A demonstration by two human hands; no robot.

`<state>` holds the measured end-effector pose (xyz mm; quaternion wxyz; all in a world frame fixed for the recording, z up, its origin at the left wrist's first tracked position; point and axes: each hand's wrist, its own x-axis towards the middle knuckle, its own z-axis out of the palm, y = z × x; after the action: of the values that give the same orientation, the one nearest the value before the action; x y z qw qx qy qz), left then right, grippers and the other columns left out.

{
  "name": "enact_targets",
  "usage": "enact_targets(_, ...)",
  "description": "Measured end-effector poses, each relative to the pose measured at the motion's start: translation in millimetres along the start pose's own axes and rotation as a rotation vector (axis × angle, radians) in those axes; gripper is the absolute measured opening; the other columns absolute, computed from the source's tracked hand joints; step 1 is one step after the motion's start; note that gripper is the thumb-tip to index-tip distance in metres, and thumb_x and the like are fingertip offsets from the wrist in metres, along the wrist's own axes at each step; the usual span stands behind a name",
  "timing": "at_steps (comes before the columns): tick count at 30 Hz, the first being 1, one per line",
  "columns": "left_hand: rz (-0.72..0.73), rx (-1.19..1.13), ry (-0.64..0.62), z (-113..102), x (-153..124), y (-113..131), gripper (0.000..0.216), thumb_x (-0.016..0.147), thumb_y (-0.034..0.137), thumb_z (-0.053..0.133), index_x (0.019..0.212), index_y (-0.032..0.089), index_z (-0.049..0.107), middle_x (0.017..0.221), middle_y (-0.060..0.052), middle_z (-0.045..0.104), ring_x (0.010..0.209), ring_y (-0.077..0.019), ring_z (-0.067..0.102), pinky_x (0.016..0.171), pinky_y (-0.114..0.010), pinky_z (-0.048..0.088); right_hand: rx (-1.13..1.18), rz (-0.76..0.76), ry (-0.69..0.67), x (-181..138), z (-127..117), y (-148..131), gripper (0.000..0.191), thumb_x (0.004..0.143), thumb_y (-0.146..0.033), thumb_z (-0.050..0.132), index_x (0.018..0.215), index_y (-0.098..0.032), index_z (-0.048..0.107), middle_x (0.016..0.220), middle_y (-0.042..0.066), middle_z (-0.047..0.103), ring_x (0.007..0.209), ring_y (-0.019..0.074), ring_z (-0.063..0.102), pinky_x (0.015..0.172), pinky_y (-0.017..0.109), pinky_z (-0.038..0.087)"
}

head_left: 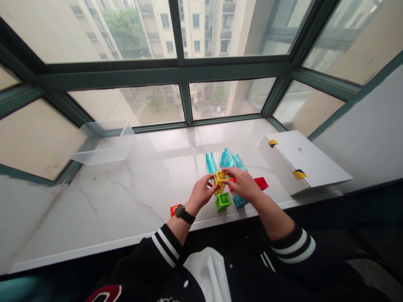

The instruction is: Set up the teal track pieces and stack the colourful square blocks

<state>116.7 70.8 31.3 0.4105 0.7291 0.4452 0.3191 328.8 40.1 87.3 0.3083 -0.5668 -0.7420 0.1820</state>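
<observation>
My left hand (pixel 202 192) and my right hand (pixel 242 183) are both closed on a yellow toy block (pixel 221 177), one from each side. The block has an opening in its top. Just below it on the sill stands a green block (pixel 223 201), with a blue block (pixel 240 201) to its right. Behind my right hand an orange-red block (pixel 232 184) is partly hidden, and a red piece (pixel 261 183) lies further right. Another orange block (pixel 174 209) is half covered by my left wrist. Clear turquoise track pieces (pixel 228 158) lie beyond my hands.
The white marble-patterned sill (pixel 151 180) runs along the window. On its left stands a clear plastic bin (pixel 110 147). A white box (pixel 305 159) with black-and-yellow tabs takes up the right end. The window frame (pixel 187 105) bounds the far side.
</observation>
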Motion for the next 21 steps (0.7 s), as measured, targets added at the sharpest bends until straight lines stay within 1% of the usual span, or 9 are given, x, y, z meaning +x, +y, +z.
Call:
enact_targets(6, 0.005, 0.010, 0.003, -0.9, 0.1, -1.0, 0.040, 0.086, 0.026, 0.078, 0.125, 0.026, 0.068, 0.125, -0.004, 0.074, 0.080, -0.0165, 0.069, 0.073, -0.033, 0.061, 0.011, 0.008, -0.007, 3.1, 0.2, -1.9, 0.041, 0.088, -0.016, 0.073, 0.128, -0.024, 0.070, 0.127, 0.010, 0.076, 0.110, 0.0272, 0.075, 0.100, 0.047, 0.061)
enact_targets(11, 0.003, 0.023, 0.000, -0.7, 0.4, -3.4, 0.040, 0.086, 0.028, 0.079, 0.124, 0.027, 0.069, 0.125, -0.003, 0.074, 0.080, -0.0164, 0.069, 0.078, -0.035, 0.061, 0.032, 0.037, -0.005, 4.1, 0.4, -1.6, 0.043, 0.085, -0.017, 0.077, 0.127, -0.024, 0.071, 0.122, 0.009, 0.078, 0.103, 0.0263, 0.077, 0.096, 0.046, 0.063)
enact_targets(21, -0.006, 0.024, 0.001, -0.5, 0.2, -2.1, 0.039, 0.086, 0.030, 0.079, 0.123, 0.026, 0.068, 0.124, -0.003, 0.074, 0.077, -0.0162, 0.069, 0.078, -0.034, 0.061, 0.030, 0.055, -0.023, 5.8, -2.1, -5.5, 0.042, 0.086, -0.019, 0.078, 0.127, -0.023, 0.072, 0.121, 0.009, 0.078, 0.103, 0.0256, 0.077, 0.093, 0.042, 0.064)
